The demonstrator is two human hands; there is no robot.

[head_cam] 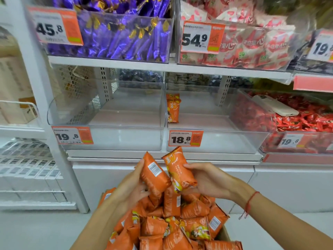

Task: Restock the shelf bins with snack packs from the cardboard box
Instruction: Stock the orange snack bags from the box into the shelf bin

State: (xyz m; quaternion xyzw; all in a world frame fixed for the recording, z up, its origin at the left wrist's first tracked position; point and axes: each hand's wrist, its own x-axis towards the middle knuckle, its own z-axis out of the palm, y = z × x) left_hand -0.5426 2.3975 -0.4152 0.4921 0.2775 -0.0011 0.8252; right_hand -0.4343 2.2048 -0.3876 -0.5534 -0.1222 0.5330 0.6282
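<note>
A cardboard box (224, 235) at the bottom centre is heaped with several orange snack packs (173, 230). My left hand (131, 188) grips one orange pack (154, 175), barcode side up, above the heap. My right hand (207, 179) grips a second orange pack (180, 170) beside it; the two packs touch. Straight ahead is a clear shelf bin (216, 139) tagged 18.8, holding a single orange pack (173, 108) upright against its left wall. The clear bin (111, 138) to its left, tagged 19.8, holds nothing.
A white phone (274, 105) lies on red sweets in the right bin (306, 123). The upper shelf carries bins of purple wrappers (126, 35) and red-white packs (243, 44). White boxed goods (27, 170) fill the rack at left. The floor is pale.
</note>
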